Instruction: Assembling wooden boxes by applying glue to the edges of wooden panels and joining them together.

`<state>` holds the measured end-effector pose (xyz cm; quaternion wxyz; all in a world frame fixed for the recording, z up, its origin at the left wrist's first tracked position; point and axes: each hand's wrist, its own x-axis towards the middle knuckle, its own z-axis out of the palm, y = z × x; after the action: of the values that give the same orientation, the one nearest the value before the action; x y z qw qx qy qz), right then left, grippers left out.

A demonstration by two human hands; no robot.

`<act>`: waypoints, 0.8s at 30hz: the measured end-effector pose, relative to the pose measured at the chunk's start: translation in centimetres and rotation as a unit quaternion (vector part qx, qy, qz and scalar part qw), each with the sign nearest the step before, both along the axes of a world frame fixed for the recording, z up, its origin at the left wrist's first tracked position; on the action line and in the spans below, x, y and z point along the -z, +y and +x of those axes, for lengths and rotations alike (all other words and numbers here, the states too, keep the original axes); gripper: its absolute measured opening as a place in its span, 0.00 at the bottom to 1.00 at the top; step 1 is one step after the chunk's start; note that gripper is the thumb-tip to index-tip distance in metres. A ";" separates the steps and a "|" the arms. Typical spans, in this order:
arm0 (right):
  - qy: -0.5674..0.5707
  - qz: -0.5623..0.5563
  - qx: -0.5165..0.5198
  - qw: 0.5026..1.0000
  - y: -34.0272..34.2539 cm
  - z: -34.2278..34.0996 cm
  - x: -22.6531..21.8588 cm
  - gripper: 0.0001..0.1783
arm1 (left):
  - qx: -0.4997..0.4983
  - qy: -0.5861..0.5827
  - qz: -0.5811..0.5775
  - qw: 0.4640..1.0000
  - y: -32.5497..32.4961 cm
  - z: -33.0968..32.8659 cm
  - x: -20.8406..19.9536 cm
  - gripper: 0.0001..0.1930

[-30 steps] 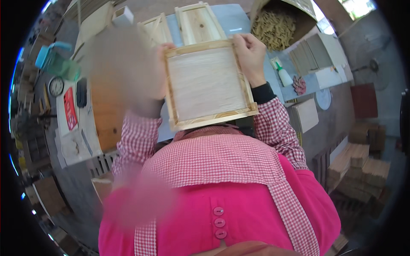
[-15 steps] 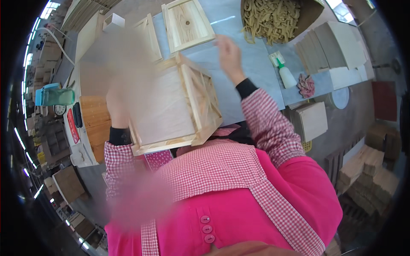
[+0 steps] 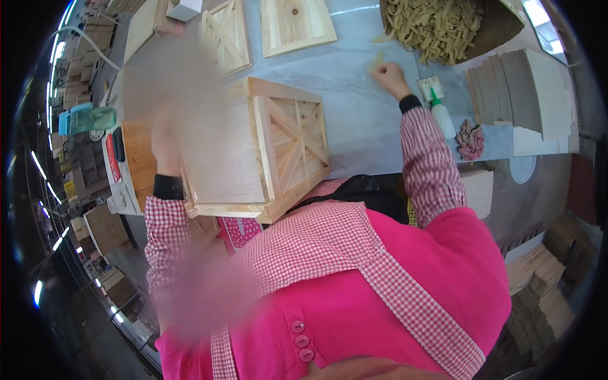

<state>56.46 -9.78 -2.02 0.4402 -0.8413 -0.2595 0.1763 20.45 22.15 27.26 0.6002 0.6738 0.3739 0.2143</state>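
Observation:
A pale wooden crate with X-braced slats on its right side stands in front of me at the table's near edge. A thin tan band runs across that side. My left hand is against the crate's left side, its fingers lost in a blurred patch. Off to the right, clear of the crate, my right hand is closed above the table. From its fingertips sticks a smeared yellowish strip, which looks like the tan bands heaped in an open box at the far right.
Two wooden panels, one X-braced and one plain, lie at the back. To the right are a green-capped bottle, a crumpled pink cloth and stacked boards. A teal jug stands left.
My right hand has moved right, away from the crate and toward the box of bands, and a yellowish strip now shows at its fingers. My left hand stays by the crate; the view has shifted.

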 end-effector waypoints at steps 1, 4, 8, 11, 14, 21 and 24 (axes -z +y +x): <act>0.029 0.008 -0.052 0.998 -0.6 -1.7 -1.1 0.12 | -0.010 -0.002 0.001 1.000 -0.5 0.3 -0.4 0.28; 0.031 -0.020 -0.027 0.999 -1.7 -4.4 -5.7 0.14 | 0.031 -0.053 -0.059 0.996 -2.2 1.5 -1.3 0.28; 0.093 0.278 0.039 0.955 -0.1 -4.3 -15.1 0.08 | 0.022 -0.085 -0.005 0.996 -2.3 1.7 -0.2 0.26; 0.078 0.394 -0.092 0.911 3.0 -6.4 -24.8 0.04 | -0.026 -0.186 0.018 0.982 -2.9 1.4 -1.2 0.25; -0.088 0.323 -0.219 0.917 5.6 -11.9 -32.2 0.05 | 0.049 -0.073 0.480 0.873 -8.5 2.9 -5.9 0.30; -0.128 0.226 -0.445 0.857 4.6 -21.7 -38.1 0.06 | 0.278 -0.105 0.653 0.696 -9.2 -1.2 -9.2 0.23; -0.060 0.173 -0.407 0.895 3.0 -22.3 -38.0 0.08 | 0.379 -0.115 0.367 0.842 -8.2 -4.0 -9.2 0.12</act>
<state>34.20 -6.80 35.95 0.4524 -0.5812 -0.6318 0.2417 16.47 13.90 36.42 0.3818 0.9045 -0.0886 0.1681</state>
